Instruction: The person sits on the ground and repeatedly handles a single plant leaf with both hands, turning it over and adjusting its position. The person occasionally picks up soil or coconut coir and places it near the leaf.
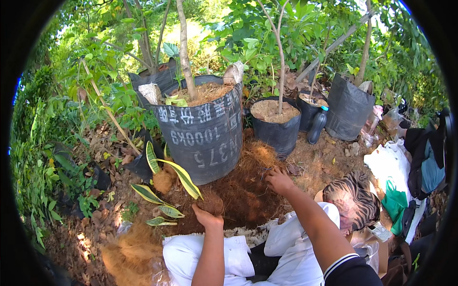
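Observation:
My left hand (208, 216) holds a brown fibre-wrapped root ball (212, 203) with a yellow-edged snake plant leaf (183, 176) rising from it towards the upper left. At the right, my right hand (280, 181) reaches down to the edge of a pile of orange-brown coir fibre (260, 154); its fingertips are partly hidden, so a grip cannot be made out. Left of the root ball, another snake plant (152, 157) with a round fibre ball (162, 181) stands by a large black grow bag (202, 143). More variegated leaves (146, 194) lie on the ground. Dark reddish-brown coir (250, 203) spreads between my hands.
Smaller black grow bags (277, 132) with young trees and a dark bottle with a blue cap (317, 125) stand behind. Loose fibre (132, 254) lies at lower left. To the right are a zebra-patterned cloth (354, 200), a white sack (388, 164) and a green cloth (394, 207).

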A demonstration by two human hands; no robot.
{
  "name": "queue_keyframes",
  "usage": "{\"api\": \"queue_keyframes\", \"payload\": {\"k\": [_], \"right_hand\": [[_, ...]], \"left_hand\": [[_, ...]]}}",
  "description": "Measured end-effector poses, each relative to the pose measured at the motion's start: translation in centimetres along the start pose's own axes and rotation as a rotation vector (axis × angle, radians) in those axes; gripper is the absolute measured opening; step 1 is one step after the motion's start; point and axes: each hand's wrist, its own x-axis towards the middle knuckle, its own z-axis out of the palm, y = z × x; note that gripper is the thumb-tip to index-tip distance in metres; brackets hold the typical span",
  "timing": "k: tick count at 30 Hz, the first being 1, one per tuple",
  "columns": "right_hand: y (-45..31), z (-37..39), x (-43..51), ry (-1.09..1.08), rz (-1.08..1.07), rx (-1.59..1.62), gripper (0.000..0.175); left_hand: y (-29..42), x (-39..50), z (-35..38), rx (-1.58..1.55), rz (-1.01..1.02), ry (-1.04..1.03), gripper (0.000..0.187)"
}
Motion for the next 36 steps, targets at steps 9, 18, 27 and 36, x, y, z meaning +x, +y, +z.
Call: {"api": "queue_keyframes", "payload": {"k": [9, 18, 27, 36], "right_hand": [[0.1, 3.2, 0.6, -0.080, 0.114, 0.051, 0.016], [-1.7, 0.3, -0.7, 0.310, 0.164, 0.192, 0.052], [-16.7, 4.9, 2.0, 0.032, -0.211, -0.010, 0.099], [-16.6, 6.1, 5.9, 0.188, 0.000, 0.254, 0.067]], "left_hand": [[0.4, 0.0, -0.7, 0.005, 0.039, 0.012, 0.043], [0.2, 0.5, -0.1, -0.039, 0.030, -0.006, 0.045], [1.5, -1.3, 0.5, -0.066, 0.021, 0.070, 0.052], [1.0, -0.4, 0.4, -0.064, 0.035, 0.042, 0.050]]}}
